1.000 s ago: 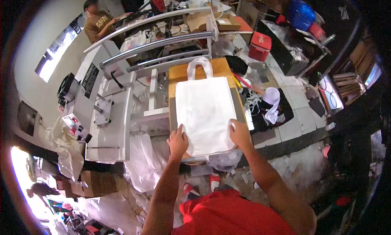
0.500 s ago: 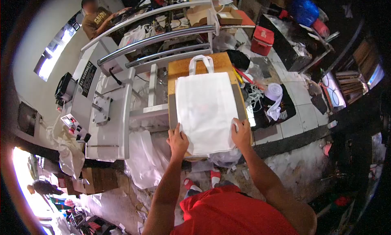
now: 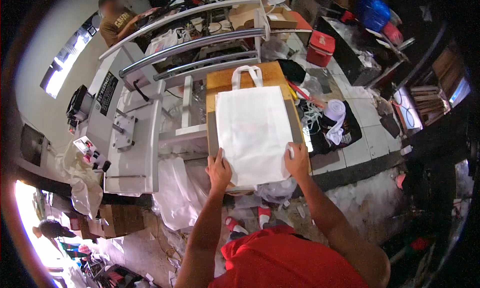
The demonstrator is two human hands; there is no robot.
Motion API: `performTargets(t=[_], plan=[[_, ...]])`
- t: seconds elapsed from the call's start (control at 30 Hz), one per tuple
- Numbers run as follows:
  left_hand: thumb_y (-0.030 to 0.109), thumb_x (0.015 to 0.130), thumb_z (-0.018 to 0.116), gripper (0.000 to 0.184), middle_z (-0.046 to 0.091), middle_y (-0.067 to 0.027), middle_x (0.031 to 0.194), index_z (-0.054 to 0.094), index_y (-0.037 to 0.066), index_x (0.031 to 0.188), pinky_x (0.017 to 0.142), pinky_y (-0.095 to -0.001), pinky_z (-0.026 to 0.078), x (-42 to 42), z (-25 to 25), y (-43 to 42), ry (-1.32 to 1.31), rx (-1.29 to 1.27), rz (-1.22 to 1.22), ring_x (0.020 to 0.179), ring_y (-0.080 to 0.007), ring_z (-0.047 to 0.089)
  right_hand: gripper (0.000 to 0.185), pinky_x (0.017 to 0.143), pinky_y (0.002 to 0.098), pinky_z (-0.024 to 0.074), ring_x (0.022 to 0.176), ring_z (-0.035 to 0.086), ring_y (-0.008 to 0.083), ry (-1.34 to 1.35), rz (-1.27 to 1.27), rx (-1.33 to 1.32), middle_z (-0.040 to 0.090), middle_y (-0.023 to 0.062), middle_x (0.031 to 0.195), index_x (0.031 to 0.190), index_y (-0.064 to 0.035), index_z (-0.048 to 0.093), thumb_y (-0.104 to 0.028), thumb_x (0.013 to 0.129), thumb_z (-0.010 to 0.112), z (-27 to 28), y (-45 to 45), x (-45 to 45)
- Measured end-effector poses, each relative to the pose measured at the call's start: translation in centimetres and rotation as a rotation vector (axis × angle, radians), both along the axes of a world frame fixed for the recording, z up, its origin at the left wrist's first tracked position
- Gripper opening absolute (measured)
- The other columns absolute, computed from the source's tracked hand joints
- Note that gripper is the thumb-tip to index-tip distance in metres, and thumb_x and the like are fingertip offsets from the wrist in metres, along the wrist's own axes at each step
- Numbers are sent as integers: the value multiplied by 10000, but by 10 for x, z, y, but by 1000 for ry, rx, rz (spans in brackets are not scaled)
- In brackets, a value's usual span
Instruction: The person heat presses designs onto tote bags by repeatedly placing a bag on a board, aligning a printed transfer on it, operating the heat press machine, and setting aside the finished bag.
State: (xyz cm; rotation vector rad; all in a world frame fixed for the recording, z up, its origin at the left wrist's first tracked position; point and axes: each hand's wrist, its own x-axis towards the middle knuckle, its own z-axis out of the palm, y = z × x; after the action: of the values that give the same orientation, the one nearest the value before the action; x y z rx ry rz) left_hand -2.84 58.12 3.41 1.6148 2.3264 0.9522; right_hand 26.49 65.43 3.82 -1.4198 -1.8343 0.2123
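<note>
A white tote bag (image 3: 254, 133) lies flat on a board (image 3: 272, 73) with an orange-brown top and grey along its sides. Its looped handle (image 3: 247, 75) points away from me. My left hand (image 3: 219, 171) is at the lower left edge of the bag, thumb on the fabric and fingers closed about the edge. On the opposite edge, my right hand (image 3: 297, 161) holds the bag's lower right side between thumb and fingers. A faint pale mark shows in the middle of the bag.
To the left stands a white press machine (image 3: 132, 153) with metal bars (image 3: 200, 47) behind the board. White fabric (image 3: 177, 193) hangs below it. A white roll (image 3: 335, 110), a red box (image 3: 320, 48) and cords are at right. Another person (image 3: 115, 23) is at the far left.
The view has shifted slightly. Both hands stay at the bag's lower edges, and the bag keeps its place on the board.
</note>
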Motion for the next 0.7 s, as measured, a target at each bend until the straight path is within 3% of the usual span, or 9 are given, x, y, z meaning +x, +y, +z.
performTargets(t=[0.3, 0.37, 0.4, 0.43, 0.47, 0.5, 0.57, 0.63, 0.7], plan=[[155, 905, 545, 432, 541, -154, 1113, 583, 94, 1331, 928, -504, 412, 0, -2, 0, -11, 23, 23, 1053, -336, 556, 277, 856, 474, 479, 976, 563, 391, 2, -37, 56, 540, 208, 1027, 1086, -48, 655, -116, 820, 694, -9, 3, 3], [146, 910, 533, 423, 542, -161, 1102, 579, 78, 1325, 917, -494, 428, -5, 3, -3, -9, 33, 41, 1041, -333, 558, 262, 863, 438, 482, 980, 578, 354, 298, -100, -219, 564, 187, 1030, 1091, -53, 653, -117, 839, 685, 2, 2, 8], [135, 921, 517, 391, 543, -171, 1091, 577, 55, 1299, 904, -472, 438, -14, 4, -8, -92, 105, 55, 1021, -328, 558, 266, 862, 410, 483, 969, 595, 323, 300, -130, -60, 592, 175, 1033, 1118, -39, 636, -107, 862, 663, -8, 5, 23], [125, 931, 501, 361, 544, -181, 1079, 575, 32, 1272, 891, -450, 448, -22, 4, -22, -175, 166, 75, 1001, -324, 557, 229, 852, 379, 489, 934, 609, 297, 493, -285, -96, 614, 166, 1009, 1107, -16, 619, -93, 892, 611, -41, 13, 47], [125, 931, 501, 361, 544, -181, 1079, 575, 32, 1272, 891, -450, 448, -29, 5, -45, -182, 130, 107, 1001, -324, 557, 175, 831, 368, 493, 886, 611, 264, 428, -392, -98, 615, 160, 972, 1067, 1, 607, -81, 923, 550, -49, 11, 74], [109, 937, 493, 329, 543, -190, 1070, 566, 16, 1244, 878, -431, 453, -37, 9, -67, -224, 211, 158, 986, -324, 553, 321, 818, 410, 474, 860, 575, 326, 414, -618, -26, 612, 159, 907, 1030, 46, 587, -263, 1003, 502, -84, 1, 96], [77, 944, 481, 263, 557, -208, 1018, 544, -2, 1187, 830, -420, 458, -55, -11, -111, -223, 308, 254, 934, -342, 555, 302, 839, 413, 474, 892, 595, 328, 512, -718, -303, 624, 172, 942, 1055, 46, 579, -246, 1001, 523, -125, -31, 125], [80, 943, 490, 245, 566, -215, 976, 532, -5, 1170, 806, -426, 464, -74, -74, -174, -263, 129, 305, 900, -346, 562, 307, 863, 411, 474, 922, 612, 349, 413, -407, -282, 649, 175, 964, 1062, 39, 578, -258, 991, 551, -180, -72, 93], [102, 902, 560, 200, 604, -209, 982, 563, 2, 1075, 813, -451, 454, -74, -114, -248, -540, -210, 412, 915, -379, 572, 307, 894, 410, 486, 940, 636, 353, -365, 37, -423, 674, 168, 948, 1065, 12, 594, -247, 914, 656, -234, -103, 46]])
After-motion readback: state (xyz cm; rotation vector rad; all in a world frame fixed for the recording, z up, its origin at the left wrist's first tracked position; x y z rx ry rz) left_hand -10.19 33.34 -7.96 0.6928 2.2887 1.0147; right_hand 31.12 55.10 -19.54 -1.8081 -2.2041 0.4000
